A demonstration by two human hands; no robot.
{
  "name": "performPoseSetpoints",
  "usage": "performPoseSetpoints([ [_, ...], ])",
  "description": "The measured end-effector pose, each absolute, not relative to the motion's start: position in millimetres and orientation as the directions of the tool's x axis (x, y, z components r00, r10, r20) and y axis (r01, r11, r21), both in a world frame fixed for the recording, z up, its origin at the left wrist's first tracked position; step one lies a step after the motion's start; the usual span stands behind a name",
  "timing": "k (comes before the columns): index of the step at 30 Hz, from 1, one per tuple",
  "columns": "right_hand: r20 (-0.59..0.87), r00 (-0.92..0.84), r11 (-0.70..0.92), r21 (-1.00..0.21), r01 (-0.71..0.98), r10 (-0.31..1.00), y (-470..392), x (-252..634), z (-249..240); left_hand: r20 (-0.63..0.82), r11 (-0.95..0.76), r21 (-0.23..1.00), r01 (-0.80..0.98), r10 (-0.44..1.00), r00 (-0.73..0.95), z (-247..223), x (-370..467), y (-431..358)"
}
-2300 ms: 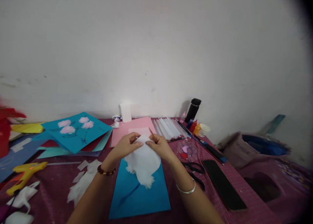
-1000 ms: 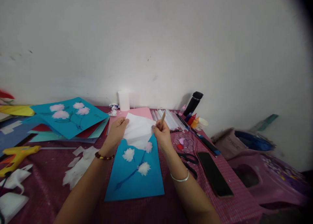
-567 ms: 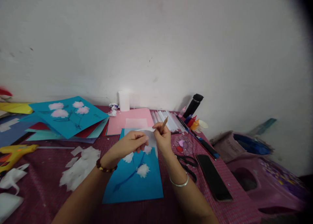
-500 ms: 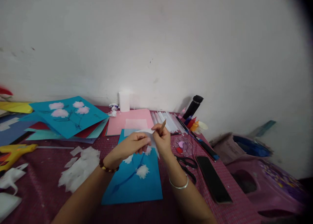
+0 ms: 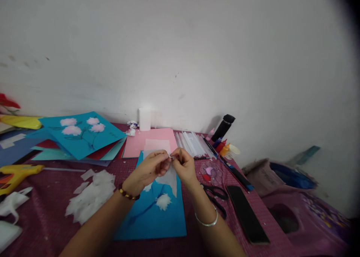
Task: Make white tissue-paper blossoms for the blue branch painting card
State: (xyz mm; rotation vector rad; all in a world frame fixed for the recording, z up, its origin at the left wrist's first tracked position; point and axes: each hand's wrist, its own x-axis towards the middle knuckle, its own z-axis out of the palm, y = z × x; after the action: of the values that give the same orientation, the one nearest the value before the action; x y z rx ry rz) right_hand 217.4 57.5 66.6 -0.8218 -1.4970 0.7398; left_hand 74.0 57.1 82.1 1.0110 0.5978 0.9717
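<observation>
My left hand (image 5: 153,168) and my right hand (image 5: 185,166) meet over the top of a blue sheet (image 5: 157,227). Both pinch a thin white tissue piece (image 5: 168,179), which hangs down between them over the sheet. A thin brownish stick (image 5: 180,154) also sits in my right hand's fingers. On the blue sheet, a white tissue flower (image 5: 163,202) lies on a dark painted branch, and another white tuft (image 5: 147,187) shows partly beneath my left hand.
White tissue pieces (image 5: 91,195) lie left of the sheet, near a yellow glue gun (image 5: 21,171). To the right are black scissors (image 5: 216,192), a phone (image 5: 247,214), paint bottles (image 5: 224,149) and a black bottle (image 5: 223,127). Pink paper (image 5: 134,142) lies behind.
My hands have come together at the fingertips. The tissue now hangs lower between them, and the stick in my right hand points more upright. The view has shifted slightly.
</observation>
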Motion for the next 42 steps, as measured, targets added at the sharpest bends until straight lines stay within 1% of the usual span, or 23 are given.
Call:
performPoseSetpoints([
  [5,0.529,-0.018,0.529,-0.845,0.082,0.848,56,215,69,0.017,0.167,0.91,-0.38,0.899,0.437,83,76,57],
  [9,0.469,-0.034,0.47,-0.882,0.047,0.883,56,217,69,0.008,0.15,0.925,-0.349,0.912,0.41,86,77,55],
  [13,0.419,-0.042,0.416,-0.907,-0.06,0.907,58,218,65,-0.005,0.133,0.945,-0.298,0.919,0.394,89,77,54],
  [17,0.34,-0.103,0.313,-0.925,-0.214,0.935,60,216,58,-0.024,0.134,0.956,-0.261,0.923,0.385,91,77,52],
  [20,0.309,-0.112,0.274,-0.929,-0.25,0.944,61,215,52,-0.037,0.139,0.959,-0.248,0.926,0.376,92,79,52],
  [22,0.324,-0.115,0.293,-0.929,-0.227,0.939,62,218,52,-0.035,0.125,0.965,-0.231,0.933,0.359,92,79,52],
  [24,0.375,-0.124,0.353,-0.92,-0.171,0.919,63,222,57,0.002,0.061,0.981,-0.182,0.945,0.328,93,78,52],
  [27,0.488,-0.15,0.49,-0.871,-0.026,0.86,61,229,70,0.105,-0.104,0.994,-0.019,0.953,0.283,95,76,51],
  [29,0.517,-0.183,0.534,-0.843,0.061,0.836,58,232,78,0.17,-0.203,0.974,0.101,0.949,0.265,96,75,50],
  [31,0.475,-0.215,0.504,-0.857,0.109,0.853,56,234,83,0.225,-0.277,0.94,0.199,0.942,0.25,96,75,49],
  [34,0.364,-0.226,0.402,-0.902,0.156,0.904,53,234,83,0.284,-0.347,0.885,0.309,0.93,0.233,95,76,48],
  [36,0.346,-0.207,0.386,-0.901,0.198,0.915,52,233,83,0.3,-0.367,0.863,0.346,0.925,0.233,94,77,48],
  [39,0.379,-0.183,0.416,-0.872,0.257,0.907,52,231,83,0.282,-0.354,0.868,0.347,0.928,0.242,92,77,49],
  [40,0.376,-0.182,0.414,-0.871,0.264,0.908,52,231,83,0.248,-0.324,0.885,0.335,0.936,0.25,91,76,51],
  [42,0.344,-0.189,0.383,-0.889,0.249,0.92,54,230,83,0.132,-0.212,0.934,0.289,0.952,0.275,89,75,53],
])
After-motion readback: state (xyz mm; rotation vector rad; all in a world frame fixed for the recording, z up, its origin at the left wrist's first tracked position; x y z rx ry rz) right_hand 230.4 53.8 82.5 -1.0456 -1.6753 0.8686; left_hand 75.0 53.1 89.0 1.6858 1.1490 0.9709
